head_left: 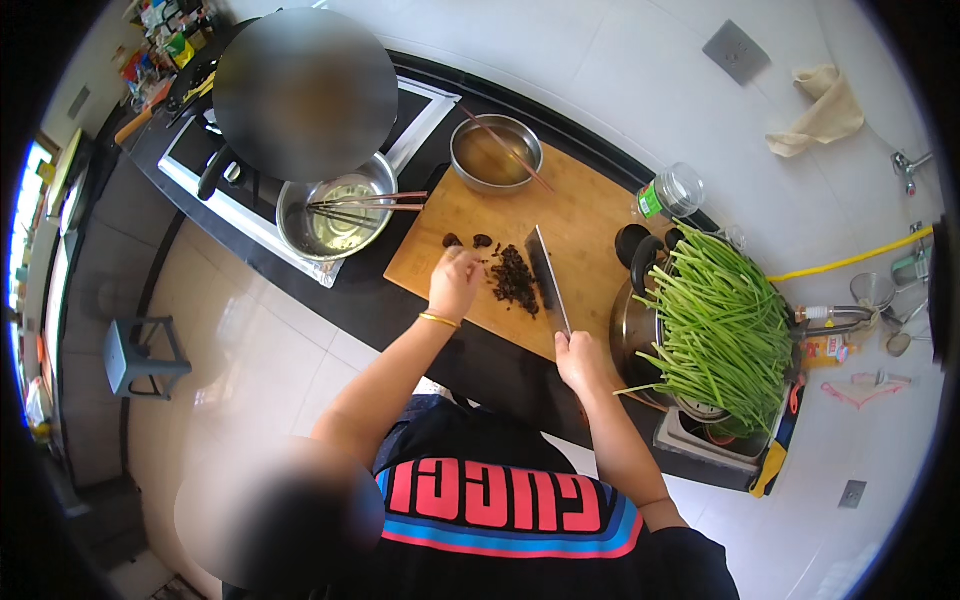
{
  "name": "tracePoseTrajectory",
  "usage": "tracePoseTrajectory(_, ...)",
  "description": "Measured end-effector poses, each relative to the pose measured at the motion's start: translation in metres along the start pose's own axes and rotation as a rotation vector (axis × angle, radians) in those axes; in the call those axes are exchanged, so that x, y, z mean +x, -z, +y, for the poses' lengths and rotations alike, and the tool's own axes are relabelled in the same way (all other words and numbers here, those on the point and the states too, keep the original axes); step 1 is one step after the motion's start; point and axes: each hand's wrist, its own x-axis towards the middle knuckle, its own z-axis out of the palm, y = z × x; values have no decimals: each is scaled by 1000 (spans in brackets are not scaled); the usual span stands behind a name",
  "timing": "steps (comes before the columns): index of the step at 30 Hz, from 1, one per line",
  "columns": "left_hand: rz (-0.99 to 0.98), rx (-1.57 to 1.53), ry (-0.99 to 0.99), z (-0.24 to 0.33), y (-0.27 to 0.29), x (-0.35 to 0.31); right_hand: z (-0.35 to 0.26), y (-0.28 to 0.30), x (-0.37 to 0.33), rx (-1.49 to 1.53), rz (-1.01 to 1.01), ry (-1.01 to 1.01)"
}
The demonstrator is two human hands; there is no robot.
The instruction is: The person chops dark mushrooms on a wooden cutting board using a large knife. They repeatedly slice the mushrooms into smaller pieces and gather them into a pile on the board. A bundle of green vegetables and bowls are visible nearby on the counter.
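Note:
My right hand [578,360] grips the handle of a kitchen knife [545,272] with a broad blade. The blade stands on edge over a wooden cutting board [590,215], just right of a heap of dark brown chopped food [513,280]. My left hand [456,280], a yellow bangle at its wrist, is left of the heap with its fingers bent together. What they hold, if anything, is hidden. Just beyond its fingertips lie two larger dark, mushroom-like pieces [482,241].
A metal bowl [497,185] of brownish liquid, chopsticks across it, stands at the board's far side. Left is a steel pot [290,225] with chopsticks and pale liquid. Long green stalks [720,330] pile up at right, near a glass jar [680,190]. A stool [145,355] stands on the floor.

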Motion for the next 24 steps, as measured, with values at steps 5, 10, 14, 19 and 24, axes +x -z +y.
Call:
tracePoseTrajectory(5,-41,350,-265,1,8,41,-19,29,-4,25,-15,41)
tracePoseTrajectory(10,-327,556,-312,-23,-4,53,-30,23,-10,163,-121,-34)
tracePoseTrajectory(14,-193,359,-394,-15,9,44,-16,2,-4,150,-137,-46)
tracePoseTrajectory(19,-159,206,-315,-16,38,-5,-13,-2,-8,106,-81,90)
tracePoseTrajectory(24,-161,52,-218,-7,37,-29,-24,-2,-18,44,-81,153)
